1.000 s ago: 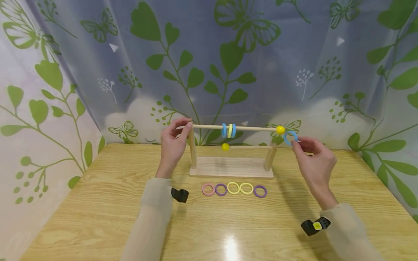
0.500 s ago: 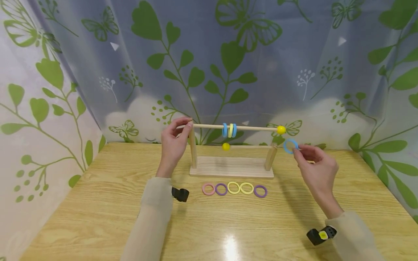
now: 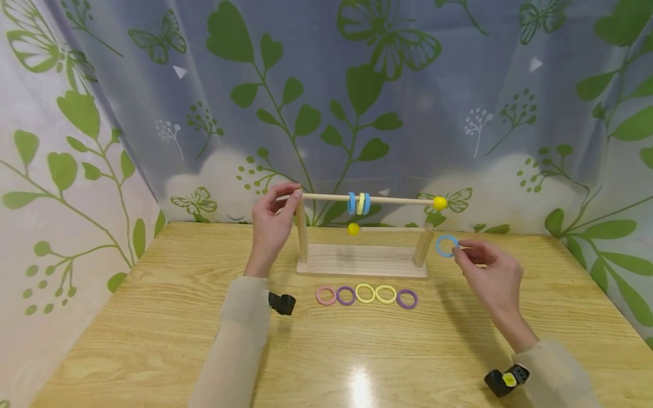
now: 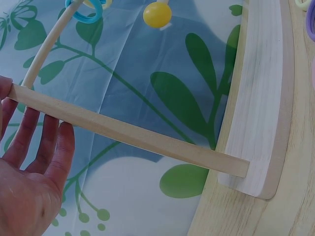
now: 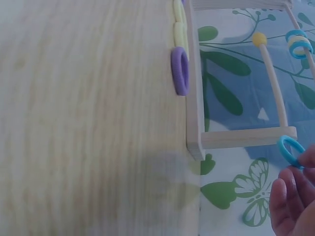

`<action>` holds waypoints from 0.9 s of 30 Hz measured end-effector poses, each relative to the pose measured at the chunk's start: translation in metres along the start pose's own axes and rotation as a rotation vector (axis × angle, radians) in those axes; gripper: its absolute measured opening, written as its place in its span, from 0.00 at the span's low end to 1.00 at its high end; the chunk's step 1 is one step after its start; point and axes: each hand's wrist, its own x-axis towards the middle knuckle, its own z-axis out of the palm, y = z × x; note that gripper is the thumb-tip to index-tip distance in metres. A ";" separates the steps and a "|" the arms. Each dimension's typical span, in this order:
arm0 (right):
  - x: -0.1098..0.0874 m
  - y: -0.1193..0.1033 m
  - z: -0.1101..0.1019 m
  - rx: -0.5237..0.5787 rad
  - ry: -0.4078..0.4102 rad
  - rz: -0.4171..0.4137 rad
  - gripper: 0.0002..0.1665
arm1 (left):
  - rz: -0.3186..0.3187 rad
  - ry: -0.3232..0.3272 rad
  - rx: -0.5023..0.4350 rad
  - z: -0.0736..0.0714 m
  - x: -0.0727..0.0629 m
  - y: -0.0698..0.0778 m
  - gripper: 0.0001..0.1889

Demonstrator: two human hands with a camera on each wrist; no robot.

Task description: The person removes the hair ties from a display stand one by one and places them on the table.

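Now right hand (image 3: 490,277) pinches blue ring (image 3: 446,255) between thumb and fingers, three o'clock of wooden stand (image 3: 362,262), gap between; left hand (image 3: 275,218) grips left upright (image 3: 302,238), ten o'clock; loose rings (image 3: 365,302) near front edge (image 3: 362,276), six o'clock; yellow sticker (image 3: 509,379), unreadable.

"Is the stand (image 3: 361,262) looking like wood?"
"Yes, smooth and matt; the wood-grained surface (image 3: 408,351) is gleaming."
"How's the curtain (image 3: 423,102) looking?"
"It's showing cloth creases; a purple ring (image 5: 176,73) is looking finely ribbed."
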 end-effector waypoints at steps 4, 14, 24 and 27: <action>-0.004 0.002 -0.001 -0.028 -0.032 0.006 0.08 | 0.006 0.001 0.001 0.000 0.000 0.001 0.10; -0.014 0.012 -0.005 -0.102 -0.111 -0.014 0.08 | 0.014 -0.007 0.006 0.000 0.000 0.001 0.10; -0.023 0.016 -0.011 -0.165 -0.191 -0.017 0.08 | 0.011 -0.003 0.006 0.000 0.000 0.000 0.11; -0.025 0.017 -0.012 -0.177 -0.232 -0.014 0.08 | 0.008 -0.004 0.009 -0.001 0.000 0.000 0.11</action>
